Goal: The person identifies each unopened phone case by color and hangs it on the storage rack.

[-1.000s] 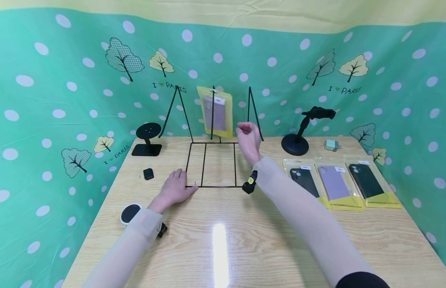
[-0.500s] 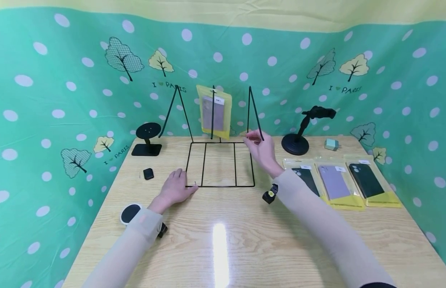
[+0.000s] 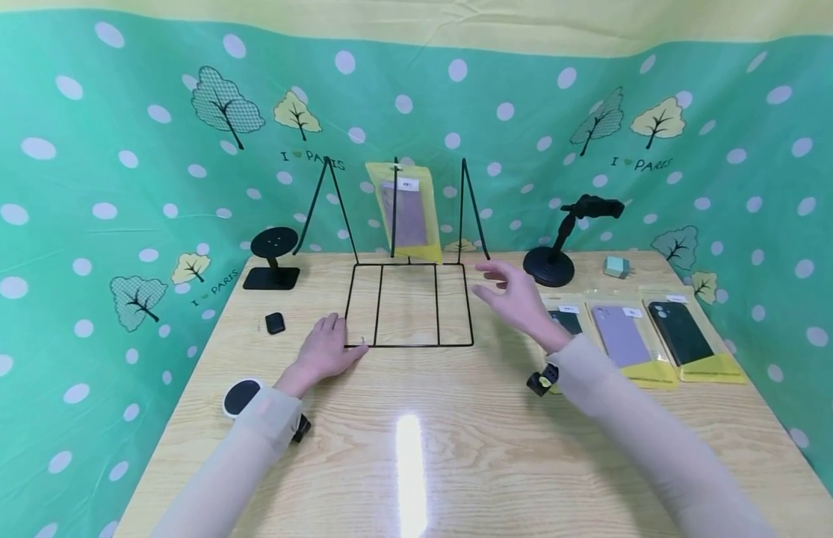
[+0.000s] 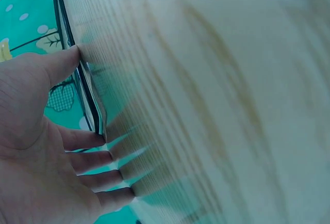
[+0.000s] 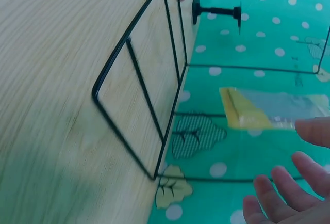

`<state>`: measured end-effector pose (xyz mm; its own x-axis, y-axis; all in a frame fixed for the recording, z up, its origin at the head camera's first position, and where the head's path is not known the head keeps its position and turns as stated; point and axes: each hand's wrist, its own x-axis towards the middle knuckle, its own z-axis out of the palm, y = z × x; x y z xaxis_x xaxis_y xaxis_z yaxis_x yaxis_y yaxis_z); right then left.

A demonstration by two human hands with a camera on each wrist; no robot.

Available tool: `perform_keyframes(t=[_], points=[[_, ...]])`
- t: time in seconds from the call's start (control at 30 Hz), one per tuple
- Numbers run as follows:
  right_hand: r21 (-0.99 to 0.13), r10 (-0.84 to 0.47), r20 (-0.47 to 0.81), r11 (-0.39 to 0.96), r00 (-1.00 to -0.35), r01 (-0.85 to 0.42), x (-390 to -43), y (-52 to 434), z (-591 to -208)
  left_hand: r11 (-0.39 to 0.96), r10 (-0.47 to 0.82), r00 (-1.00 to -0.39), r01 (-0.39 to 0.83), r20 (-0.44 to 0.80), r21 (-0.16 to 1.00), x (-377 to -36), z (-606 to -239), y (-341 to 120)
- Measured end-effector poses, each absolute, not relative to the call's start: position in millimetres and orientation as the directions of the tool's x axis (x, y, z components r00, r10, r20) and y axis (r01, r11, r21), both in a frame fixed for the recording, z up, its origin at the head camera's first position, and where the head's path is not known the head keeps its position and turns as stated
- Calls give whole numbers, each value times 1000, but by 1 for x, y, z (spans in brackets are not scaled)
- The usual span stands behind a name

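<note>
A black wire display rack (image 3: 409, 346) stands on the table, with tall hooked prongs at its back. From the middle prong hangs a purple phone case in a clear and yellow pouch (image 3: 411, 217), slightly tilted; the right wrist view shows the pouch (image 5: 247, 109) too. My left hand (image 3: 324, 350) rests at the rack's front left corner, its fingers straight and touching the table and base wire, as the left wrist view shows. My right hand (image 3: 520, 300) is in the air just right of the rack, fingers loosely bent and apart, holding nothing.
Several pouched phone cases, one of them purple (image 3: 621, 335), lie at the right. Behind them are a black stand (image 3: 549, 265) and a light-blue charger block (image 3: 616, 267). At left are a black round-topped stand (image 3: 273, 278), a small black square item (image 3: 275, 323) and a white-rimmed disc (image 3: 241, 396).
My right hand has drawn away from beside the hanging pouch to the right, past the right prong, and its fingers have spread. The pouch has swung slightly. My left hand stays put.
</note>
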<state>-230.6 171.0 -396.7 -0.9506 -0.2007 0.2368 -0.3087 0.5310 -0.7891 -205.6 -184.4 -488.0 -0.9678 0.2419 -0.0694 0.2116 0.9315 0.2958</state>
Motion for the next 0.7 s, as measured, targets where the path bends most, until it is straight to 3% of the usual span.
perform_keyframes(t=[0.37,0.7], points=[[-758,-150,181,608,-972,-235,-218,220,-409,933,239,-968,206,-79,295,-205,-489,-183],[-648,-74,107,751,-991,-126,-208,271,-429,933,242,-967,210,-79,294,-206,-490,-183]])
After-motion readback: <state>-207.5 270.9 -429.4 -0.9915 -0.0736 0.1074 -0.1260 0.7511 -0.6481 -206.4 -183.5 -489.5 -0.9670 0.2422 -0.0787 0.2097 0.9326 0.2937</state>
